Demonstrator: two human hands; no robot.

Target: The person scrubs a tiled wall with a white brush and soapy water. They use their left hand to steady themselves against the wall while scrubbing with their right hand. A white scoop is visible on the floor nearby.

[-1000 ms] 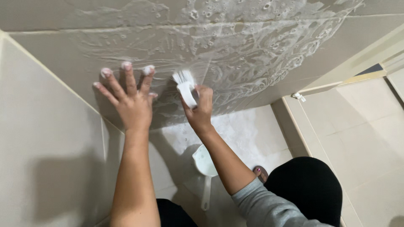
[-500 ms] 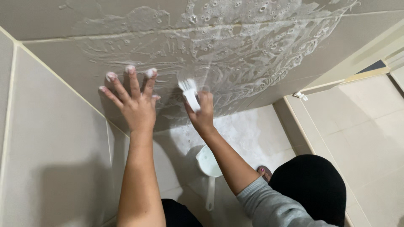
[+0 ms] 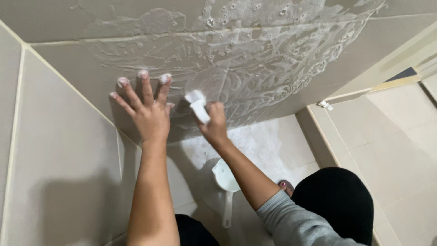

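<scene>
My left hand [image 3: 146, 107] lies flat against the beige tiled wall [image 3: 68, 150], fingers spread, with soap foam on the fingertips. My right hand [image 3: 214, 123] is closed around a small white scrub brush [image 3: 197, 104], whose head presses on the wall just right of my left hand. White soapy lather [image 3: 255, 50] covers the tiles above and to the right of the brush.
A white plastic dipper [image 3: 225, 182] with a long handle lies on the foamy floor [image 3: 268, 146] below my arms. My knees in dark trousers [image 3: 337, 200] and a toe [image 3: 283, 185] show at the bottom. A door frame edge [image 3: 364, 91] stands at the right.
The brush and my right hand have slid slightly down and left along the wall. The view has shifted, showing more lathered tile above. My left hand stays flat on the wall.
</scene>
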